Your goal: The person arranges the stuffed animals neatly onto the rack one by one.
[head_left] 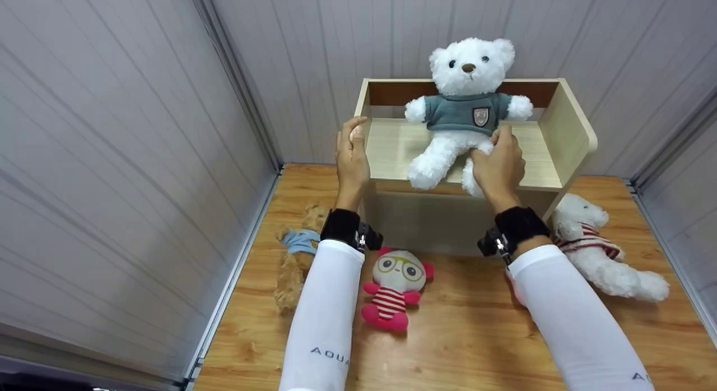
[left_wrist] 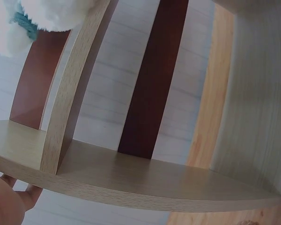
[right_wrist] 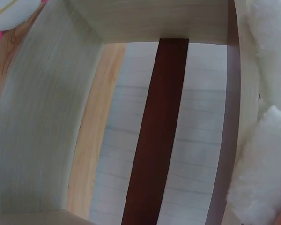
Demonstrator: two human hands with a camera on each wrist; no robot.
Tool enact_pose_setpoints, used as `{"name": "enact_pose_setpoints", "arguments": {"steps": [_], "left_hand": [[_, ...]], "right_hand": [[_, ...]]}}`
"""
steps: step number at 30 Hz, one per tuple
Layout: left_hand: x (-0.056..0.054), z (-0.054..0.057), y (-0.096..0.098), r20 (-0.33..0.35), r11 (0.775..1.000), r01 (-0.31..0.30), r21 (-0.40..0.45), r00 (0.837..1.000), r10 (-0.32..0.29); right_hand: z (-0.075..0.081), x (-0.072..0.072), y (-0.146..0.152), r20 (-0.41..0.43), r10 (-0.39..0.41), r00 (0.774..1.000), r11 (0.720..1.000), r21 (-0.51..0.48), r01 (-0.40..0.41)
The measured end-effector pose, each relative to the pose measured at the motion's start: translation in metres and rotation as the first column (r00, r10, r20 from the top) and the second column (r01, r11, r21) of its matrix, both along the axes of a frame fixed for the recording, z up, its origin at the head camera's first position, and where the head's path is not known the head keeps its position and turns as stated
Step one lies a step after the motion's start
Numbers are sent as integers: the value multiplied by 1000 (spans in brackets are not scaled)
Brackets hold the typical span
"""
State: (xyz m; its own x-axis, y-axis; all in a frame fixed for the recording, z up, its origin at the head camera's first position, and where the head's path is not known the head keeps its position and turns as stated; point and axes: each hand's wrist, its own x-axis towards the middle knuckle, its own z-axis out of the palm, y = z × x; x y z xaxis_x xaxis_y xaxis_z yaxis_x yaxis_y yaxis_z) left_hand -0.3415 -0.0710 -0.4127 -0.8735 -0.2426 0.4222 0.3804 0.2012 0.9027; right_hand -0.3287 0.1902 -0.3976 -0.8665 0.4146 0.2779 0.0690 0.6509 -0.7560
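Observation:
A white teddy bear (head_left: 465, 111) in a green sweater sits on the top board of a small wooden shelf (head_left: 392, 150), its legs over the front edge. My right hand (head_left: 501, 164) grips the bear's leg on the right. At the shelf's left side panel, my left hand (head_left: 353, 158) holds the front edge, with fingers along the outer face. The left wrist view shows part of that hand (left_wrist: 9, 201) beside the panel, and a bit of the bear (left_wrist: 56, 14) above. White fur of the bear (right_wrist: 267, 164) fills the right edge of the right wrist view.
On the wooden floor (head_left: 448, 335) lie a pink panda-like doll (head_left: 395, 284) before the shelf, a brown bear (head_left: 297, 251) at left, partly behind my arm, and a white bear in red stripes (head_left: 599, 251) at right. Grey panel walls (head_left: 140, 127) enclose the area.

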Motion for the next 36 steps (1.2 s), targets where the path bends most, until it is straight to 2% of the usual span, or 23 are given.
{"name": "enact_pose_setpoints", "arguments": {"steps": [6,13,23,30,36], "left_hand": [[5,3,5,-58,1000,-14,-9,998,13],[5,4,8,-55,1000,-20,-3,998,20],[5,5,9,-40,1000,-9,3,999,9],[7,4,7,-60,1000,-3,-3,998,3],[6,5,6,-73,1000,-15,-11,997,14]], "right_hand": [[-4,1,0,-62,33,998,999,9,-32],[-7,0,-2,-57,67,996,997,39,-65],[-10,2,-3,-62,73,995,997,45,-70],[-12,10,-8,-55,75,996,996,57,-72],[-15,13,-13,-64,64,996,992,109,-57]]}}
